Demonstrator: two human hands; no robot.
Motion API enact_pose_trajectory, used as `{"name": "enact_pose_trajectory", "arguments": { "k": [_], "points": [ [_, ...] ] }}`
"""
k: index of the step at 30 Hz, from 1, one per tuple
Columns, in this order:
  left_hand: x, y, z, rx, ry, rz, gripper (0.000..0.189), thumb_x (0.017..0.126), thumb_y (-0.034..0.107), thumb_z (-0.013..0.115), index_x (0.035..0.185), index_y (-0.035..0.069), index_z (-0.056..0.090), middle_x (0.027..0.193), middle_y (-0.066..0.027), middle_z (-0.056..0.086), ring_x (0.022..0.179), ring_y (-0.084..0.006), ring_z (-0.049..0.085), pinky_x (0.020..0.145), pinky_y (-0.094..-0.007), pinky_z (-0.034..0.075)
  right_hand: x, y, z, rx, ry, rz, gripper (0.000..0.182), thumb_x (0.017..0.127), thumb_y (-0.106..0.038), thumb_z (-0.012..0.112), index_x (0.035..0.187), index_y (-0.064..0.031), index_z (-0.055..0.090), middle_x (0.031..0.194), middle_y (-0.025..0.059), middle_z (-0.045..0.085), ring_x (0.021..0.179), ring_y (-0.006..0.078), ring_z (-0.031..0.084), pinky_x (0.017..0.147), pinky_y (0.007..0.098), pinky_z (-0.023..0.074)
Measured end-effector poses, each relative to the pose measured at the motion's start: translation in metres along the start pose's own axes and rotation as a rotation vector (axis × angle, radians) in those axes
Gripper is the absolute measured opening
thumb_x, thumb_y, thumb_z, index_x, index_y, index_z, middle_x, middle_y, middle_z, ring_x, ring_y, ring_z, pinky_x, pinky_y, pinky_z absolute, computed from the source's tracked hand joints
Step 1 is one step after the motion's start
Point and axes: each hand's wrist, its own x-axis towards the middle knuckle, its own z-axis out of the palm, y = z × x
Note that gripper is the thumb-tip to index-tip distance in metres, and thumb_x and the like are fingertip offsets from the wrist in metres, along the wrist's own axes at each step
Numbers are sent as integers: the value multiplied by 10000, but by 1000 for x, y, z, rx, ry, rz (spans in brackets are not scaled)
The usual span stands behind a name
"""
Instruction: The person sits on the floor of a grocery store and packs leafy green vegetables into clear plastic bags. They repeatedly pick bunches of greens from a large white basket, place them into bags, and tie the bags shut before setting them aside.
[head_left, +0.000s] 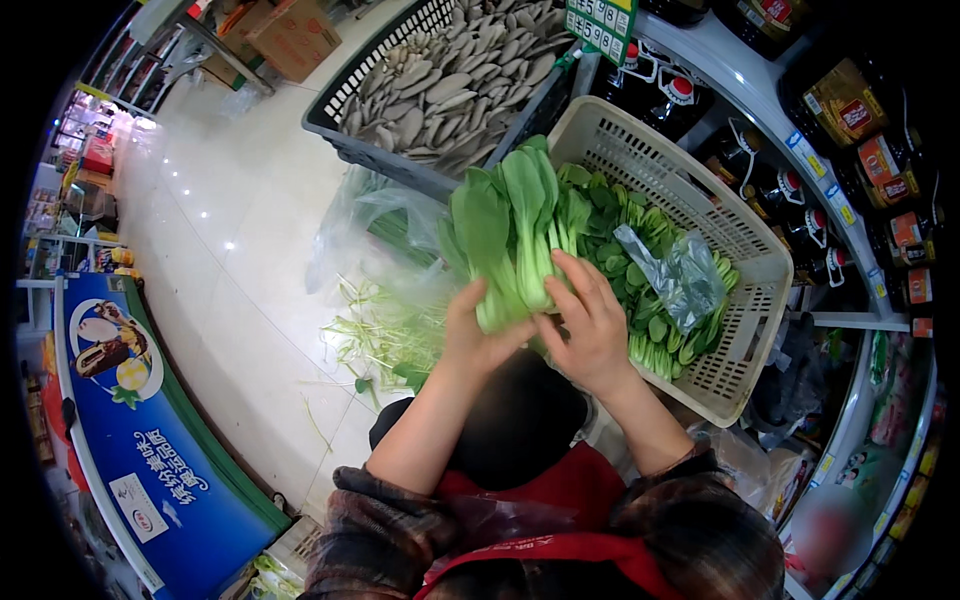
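Observation:
Several heads of green bok choy (525, 225) are gathered above my lap, leaves pointing away from me and pale stem ends toward me. My left hand (484, 334) cups the stem ends from the left, its thumb over the outer head. From the right, my right hand (589, 326) grips the stems with its fingertips, the thumb near the bases. Just to the right stands a beige slotted plastic crate (761, 300) holding more bok choy (652, 255). A crumpled clear plastic bag (679, 277) lies on top of those greens.
A dark crate (420, 169) of grey oyster mushrooms (450, 97) stands beyond. Loose pale stems and trimmings (382, 322) litter the tiled floor (232, 300) at left, beside bagged greens (401, 229). Shelves of dark bottles (750, 161) line the right; a blue freezer (165, 420) stands left.

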Motion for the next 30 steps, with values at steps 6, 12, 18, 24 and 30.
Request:
{"name": "enact_pose_trajectory", "arguments": {
  "k": [6, 12, 18, 24, 30],
  "points": [
    [0, 13, 0, 136, -10, 59, 672, 757, 363, 597, 1304, 50, 361, 1299, -160, 429, 1189, -324, 423, 1018, -479, 315, 19, -24, -18, -21, -153, -44, 473, 668, -84, 670, 1113, -18, 523, 1251, 134, 469, 1074, 386, 467, 880, 440, 410],
    [-4, 22, -10, 13, -227, 45, 653, 737, 322, 567, 1306, 70, 370, 1302, -141, 432, 1212, -316, 398, 999, -529, 291, 21, -48, -19, -42, -204, -44, 563, 680, -104, 666, 1196, -8, 462, 1292, 125, 425, 1101, 409, 441, 869, 440, 414],
    [-28, 37, 13, 126, -57, 169, 737, 658, 252, 697, 1297, 68, 380, 1298, -146, 436, 1191, -342, 412, 1014, -530, 299, 34, -73, -39, 3, -320, -72, 558, 716, -132, 650, 1226, -22, 450, 1320, 116, 403, 1104, 422, 434, 924, 439, 392],
    [-86, 63, 14, 154, -81, 182, 641, 706, 204, 611, 1284, 35, 392, 1299, -158, 434, 1197, -340, 405, 1021, -547, 265, 30, -118, -32, 62, -331, -144, 593, 706, -128, 662, 1234, -1, 425, 1304, 162, 418, 1122, 430, 419, 965, 464, 343],
    [-147, 70, 6, 160, -306, 289, 438, 820, 199, 538, 1203, 2, 456, 1193, -163, 521, 1093, -316, 503, 923, -490, 393, 23, -179, -42, 218, -379, -289, 571, 736, -97, 631, 1251, 3, 408, 1311, 169, 412, 1131, 377, 447, 934, 438, 373]
  ]
}}
